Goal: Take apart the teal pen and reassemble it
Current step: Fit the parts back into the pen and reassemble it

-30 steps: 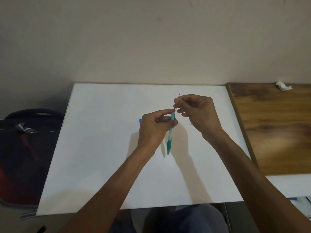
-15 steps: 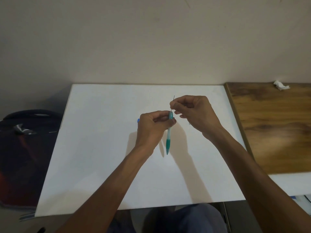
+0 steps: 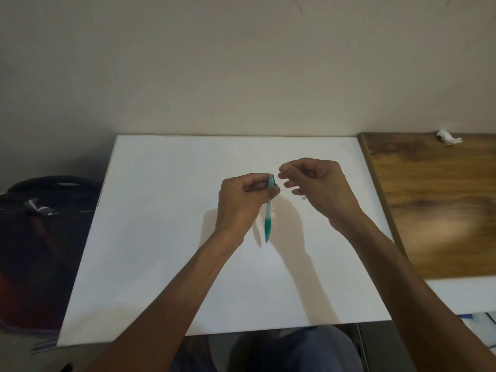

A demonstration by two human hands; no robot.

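Note:
The teal pen barrel (image 3: 268, 213) hangs nearly upright above the white board (image 3: 161, 224), with its dark teal tip pointing down toward me. My left hand (image 3: 241, 200) is shut on its upper end, thumb and fingers pinching just below the open top. My right hand (image 3: 319, 186) hovers just right of that top end, fingers loosely curled and apart, and I see nothing between them. The thin refill is out of sight. A small pale piece (image 3: 303, 197) lies on the board under my right fingers, and small white bits (image 3: 273, 211) show beside the barrel.
A wooden tabletop (image 3: 434, 210) adjoins the board on the right, with a crumpled white tissue (image 3: 448, 137) at its back. A dark bag (image 3: 40, 224) sits left of the board. A wall rises right behind the board's far edge.
The thin refill that my right hand held above the barrel's top has gone down out of sight. My right fingers have come off it and drawn slightly right.

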